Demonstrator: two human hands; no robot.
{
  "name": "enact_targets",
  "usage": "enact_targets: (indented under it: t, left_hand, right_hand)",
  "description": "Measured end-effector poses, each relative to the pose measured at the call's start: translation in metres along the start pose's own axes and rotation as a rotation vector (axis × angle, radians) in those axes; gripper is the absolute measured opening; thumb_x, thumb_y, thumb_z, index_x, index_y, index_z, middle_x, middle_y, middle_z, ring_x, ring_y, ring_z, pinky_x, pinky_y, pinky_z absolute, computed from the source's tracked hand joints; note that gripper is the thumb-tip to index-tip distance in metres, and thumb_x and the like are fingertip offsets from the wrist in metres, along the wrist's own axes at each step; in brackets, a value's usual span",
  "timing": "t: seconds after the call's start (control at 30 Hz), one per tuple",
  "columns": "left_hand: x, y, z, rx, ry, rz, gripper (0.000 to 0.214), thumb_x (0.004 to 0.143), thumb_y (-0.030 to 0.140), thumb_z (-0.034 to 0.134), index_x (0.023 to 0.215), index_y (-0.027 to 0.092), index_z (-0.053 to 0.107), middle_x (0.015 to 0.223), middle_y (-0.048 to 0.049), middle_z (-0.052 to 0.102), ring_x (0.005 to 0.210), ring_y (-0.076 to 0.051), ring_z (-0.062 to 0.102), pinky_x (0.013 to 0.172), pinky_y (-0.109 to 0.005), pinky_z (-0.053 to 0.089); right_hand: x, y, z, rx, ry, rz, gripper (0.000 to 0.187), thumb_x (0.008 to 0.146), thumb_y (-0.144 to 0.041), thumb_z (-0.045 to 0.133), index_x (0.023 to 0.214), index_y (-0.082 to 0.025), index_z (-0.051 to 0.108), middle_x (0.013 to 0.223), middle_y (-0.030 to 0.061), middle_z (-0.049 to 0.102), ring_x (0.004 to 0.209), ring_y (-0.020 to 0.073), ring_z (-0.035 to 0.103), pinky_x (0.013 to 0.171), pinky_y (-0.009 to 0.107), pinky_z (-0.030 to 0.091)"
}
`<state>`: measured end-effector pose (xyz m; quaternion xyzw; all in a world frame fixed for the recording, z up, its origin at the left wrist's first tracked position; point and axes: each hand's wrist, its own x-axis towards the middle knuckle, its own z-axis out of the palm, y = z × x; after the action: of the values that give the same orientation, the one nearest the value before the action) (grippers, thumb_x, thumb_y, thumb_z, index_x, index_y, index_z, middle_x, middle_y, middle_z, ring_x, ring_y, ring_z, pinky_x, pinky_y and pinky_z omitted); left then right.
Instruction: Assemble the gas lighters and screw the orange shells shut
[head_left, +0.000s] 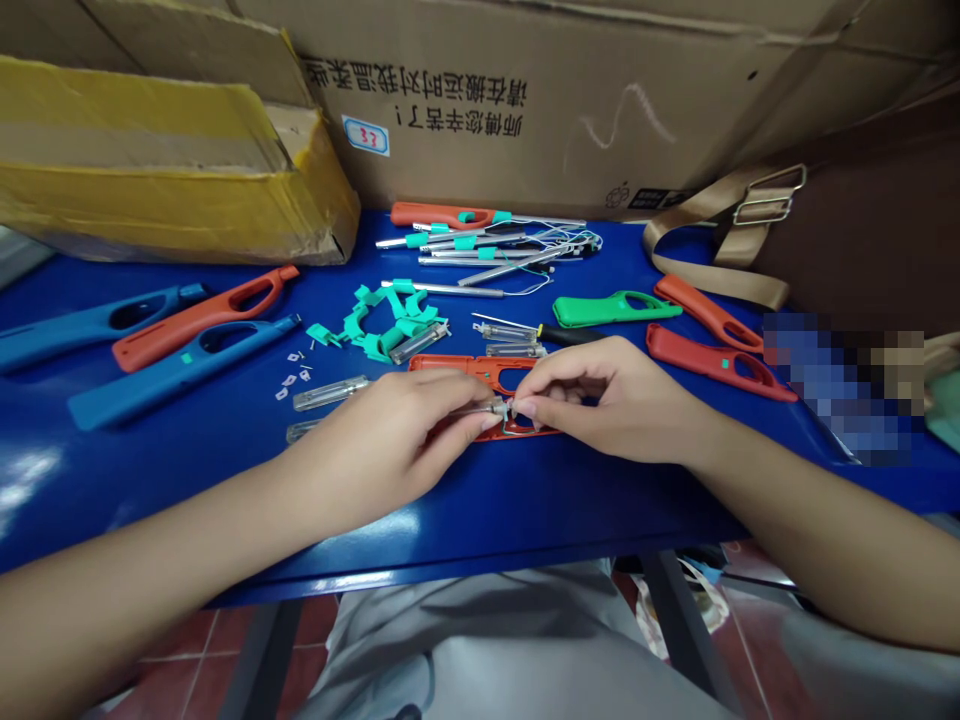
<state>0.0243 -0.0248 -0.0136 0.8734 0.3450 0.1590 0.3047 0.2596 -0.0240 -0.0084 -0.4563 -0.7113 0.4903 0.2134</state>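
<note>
Clear tank [487,407] crosswise, tip rightward

red tile flr [169,680] shows under shiny blue tbl [450,545] w/ dk legs [262,655], lg cardboard panel [465,40] behind.

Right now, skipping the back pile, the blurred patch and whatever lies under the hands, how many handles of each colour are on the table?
Blue handles: 2
Green handle: 1
Red or orange handles: 3
Total: 6
</note>
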Motion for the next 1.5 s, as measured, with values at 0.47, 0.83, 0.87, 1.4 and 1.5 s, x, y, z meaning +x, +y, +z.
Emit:
enact_targets:
  t: [0.47,0.83,0.87,1.4,1.5]
  left_hand:
    - [0.001,0.002,0.002,-0.008,0.038,-0.039,0.027,0.105,0.033,0.048,0.104,0.019,0.071,0.092,-0.0008,0.073,0.078,-0.015,0.065,0.069,-0.027,0.045]
    - [0.003,0.003,0.0,-0.023,0.087,-0.031,0.024,0.103,0.03,0.052,0.107,0.017,0.072,0.101,-0.0022,0.076,0.087,-0.015,0.069,0.077,-0.024,0.05]
    - [0.003,0.003,0.0,-0.023,0.087,-0.026,0.024,0.103,0.03,0.052,0.107,0.017,0.072,0.101,-0.0022,0.076,0.086,-0.015,0.069,0.076,-0.024,0.049]
    - [0.003,0.005,0.0,-0.036,0.082,-0.026,0.027,0.103,0.03,0.049,0.101,0.017,0.073,0.096,-0.0044,0.076,0.081,-0.017,0.069,0.069,-0.026,0.049]
    - [0.003,0.005,0.002,-0.031,0.096,-0.017,0.027,0.103,0.03,0.05,0.099,0.017,0.073,0.093,-0.0039,0.076,0.078,-0.016,0.068,0.068,-0.026,0.048]
  right_hand:
    - [0.003,0.002,0.001,0.13,-0.004,0.067,0.015,0.085,-0.028,0.07,0.082,-0.014,0.074,0.072,0.0025,0.07,0.061,0.0098,0.056,0.054,0.022,0.041]
    - [0.004,0.002,0.003,0.022,0.158,-0.027,0.012,0.085,-0.026,0.07,0.081,-0.016,0.076,0.071,0.0016,0.066,0.062,0.0104,0.054,0.052,0.022,0.04]
    - [0.004,0.002,0.003,0.009,0.17,-0.035,0.012,0.085,-0.026,0.07,0.081,-0.016,0.076,0.071,0.0016,0.066,0.062,0.0104,0.054,0.053,0.022,0.041]
    - [0.004,0.003,0.011,0.09,0.179,0.036,0.017,0.083,-0.031,0.071,0.08,-0.015,0.076,0.069,0.003,0.069,0.057,0.0104,0.054,0.05,0.023,0.041]
    - [0.003,0.003,0.012,0.081,0.179,0.043,0.018,0.083,-0.032,0.071,0.08,-0.015,0.076,0.069,0.0032,0.069,0.057,0.0106,0.054,0.05,0.023,0.041]
